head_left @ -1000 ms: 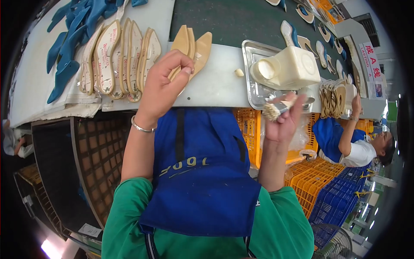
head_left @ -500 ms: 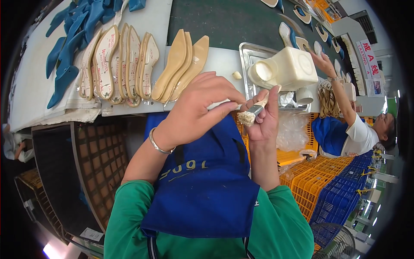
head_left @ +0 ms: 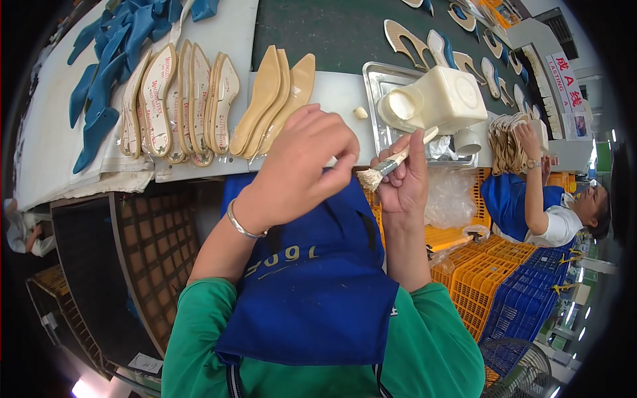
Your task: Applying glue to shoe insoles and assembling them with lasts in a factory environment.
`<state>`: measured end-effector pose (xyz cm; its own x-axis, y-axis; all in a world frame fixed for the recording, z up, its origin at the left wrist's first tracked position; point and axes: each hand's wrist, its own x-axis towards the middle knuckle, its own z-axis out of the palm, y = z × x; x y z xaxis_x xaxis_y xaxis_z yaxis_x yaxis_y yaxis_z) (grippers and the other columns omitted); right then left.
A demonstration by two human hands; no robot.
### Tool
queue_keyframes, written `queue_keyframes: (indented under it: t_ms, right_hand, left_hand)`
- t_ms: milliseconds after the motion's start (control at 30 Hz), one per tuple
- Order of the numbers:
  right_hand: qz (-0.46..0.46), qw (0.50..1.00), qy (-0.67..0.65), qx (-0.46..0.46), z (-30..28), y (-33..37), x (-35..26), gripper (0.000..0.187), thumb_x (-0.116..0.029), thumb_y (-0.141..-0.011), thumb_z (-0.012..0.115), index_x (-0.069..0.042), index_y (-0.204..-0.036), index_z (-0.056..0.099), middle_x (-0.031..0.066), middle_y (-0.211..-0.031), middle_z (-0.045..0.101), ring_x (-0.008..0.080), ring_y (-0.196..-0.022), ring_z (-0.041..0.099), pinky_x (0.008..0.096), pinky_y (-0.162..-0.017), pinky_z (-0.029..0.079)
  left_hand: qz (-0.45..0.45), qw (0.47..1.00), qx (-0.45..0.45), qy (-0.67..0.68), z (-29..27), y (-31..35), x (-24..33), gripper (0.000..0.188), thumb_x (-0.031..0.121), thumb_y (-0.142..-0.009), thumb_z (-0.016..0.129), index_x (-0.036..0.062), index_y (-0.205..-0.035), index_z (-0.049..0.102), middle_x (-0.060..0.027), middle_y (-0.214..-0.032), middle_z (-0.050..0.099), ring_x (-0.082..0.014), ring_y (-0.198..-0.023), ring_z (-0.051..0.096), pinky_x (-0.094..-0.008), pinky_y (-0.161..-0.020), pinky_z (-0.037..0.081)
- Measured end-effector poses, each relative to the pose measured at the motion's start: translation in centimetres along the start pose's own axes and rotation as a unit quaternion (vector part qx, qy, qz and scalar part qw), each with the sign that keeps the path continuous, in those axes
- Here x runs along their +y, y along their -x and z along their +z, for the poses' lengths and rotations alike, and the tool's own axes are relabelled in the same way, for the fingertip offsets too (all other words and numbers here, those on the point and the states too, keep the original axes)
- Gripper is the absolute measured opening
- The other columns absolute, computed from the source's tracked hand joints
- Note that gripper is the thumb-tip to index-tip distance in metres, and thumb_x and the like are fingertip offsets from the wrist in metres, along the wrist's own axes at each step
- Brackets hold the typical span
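My right hand (head_left: 406,174) grips a paintbrush (head_left: 397,159) with a pale wooden handle and a metal band. Its cream, clumped bristles (head_left: 369,179) point left toward my other hand. Thumb and fingers closed, my left hand (head_left: 308,158) is raised beside the brush, a small gap away. A sliver of something white shows at its fingers; the rest is hidden behind the hand. Beyond the brush, a white plastic jug (head_left: 441,99) lies on its side in a metal tray (head_left: 373,74), its round mouth (head_left: 402,105) facing left.
Beige insoles (head_left: 269,93) and a row of white-faced insoles (head_left: 159,99) lie at the table's near edge. Blue shoe lasts (head_left: 99,119) are piled at left. A small cream lump (head_left: 360,113) sits by the tray. A co-worker (head_left: 531,199) stands at right near yellow crates (head_left: 474,292).
My left hand has drawn back from the brush, and the white piece at its fingers shows less. The brush has tilted slightly. The co-worker's hand has moved from the belt to the insole stack.
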<state>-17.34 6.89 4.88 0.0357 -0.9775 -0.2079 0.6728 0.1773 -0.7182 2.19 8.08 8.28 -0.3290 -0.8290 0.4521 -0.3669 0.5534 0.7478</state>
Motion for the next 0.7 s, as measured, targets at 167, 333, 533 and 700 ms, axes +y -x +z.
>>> queue_keyframes:
  t_ms: [167,333,533,700]
  right_hand:
    - [-0.042,0.998,0.046,0.000,-0.1,0.0,0.0,0.039,-0.037,-0.100,0.052,-0.011,-0.071,0.050,-0.0049,-0.048,0.033,0.0057,-0.040,0.026,0.0232,-0.043,0.024]
    - [-0.095,0.992,0.083,0.007,0.2,0.3,-0.1,0.035,-0.030,-0.100,0.054,-0.009,-0.072,0.049,-0.0035,-0.050,0.035,0.0055,-0.042,0.029,0.0219,-0.043,0.024]
    - [-0.202,0.969,0.144,0.015,0.7,0.9,0.0,0.024,-0.017,-0.097,0.058,-0.010,-0.076,0.049,-0.0020,-0.056,0.045,0.0046,-0.046,0.036,0.0204,-0.042,0.027]
    - [-0.226,0.964,0.143,0.001,0.3,0.9,0.2,0.021,-0.016,-0.097,0.059,-0.010,-0.078,0.051,-0.0006,-0.058,0.049,0.0041,-0.046,0.037,0.0194,-0.042,0.028]
  left_hand:
    - [0.016,1.000,0.003,0.000,-0.5,0.2,0.1,0.008,0.005,-0.082,0.062,0.0058,-0.082,0.054,-0.0065,-0.085,0.058,-0.0265,-0.087,0.057,-0.0459,-0.102,0.035]
    - [0.042,0.998,-0.016,-0.032,0.6,0.0,0.6,0.008,0.011,-0.081,0.068,0.0084,-0.087,0.064,-0.0027,-0.086,0.059,-0.0244,-0.090,0.058,-0.0456,-0.103,0.033]
    - [0.049,0.992,-0.003,-0.117,1.3,0.1,1.1,0.010,0.009,-0.077,0.071,0.0102,-0.085,0.065,-0.0025,-0.088,0.059,-0.0224,-0.095,0.057,-0.0467,-0.102,0.034]
    - [0.038,0.989,-0.015,-0.146,1.6,0.1,1.1,0.010,0.008,-0.077,0.069,0.0086,-0.086,0.063,-0.0039,-0.088,0.058,-0.0237,-0.094,0.056,-0.0468,-0.102,0.035]
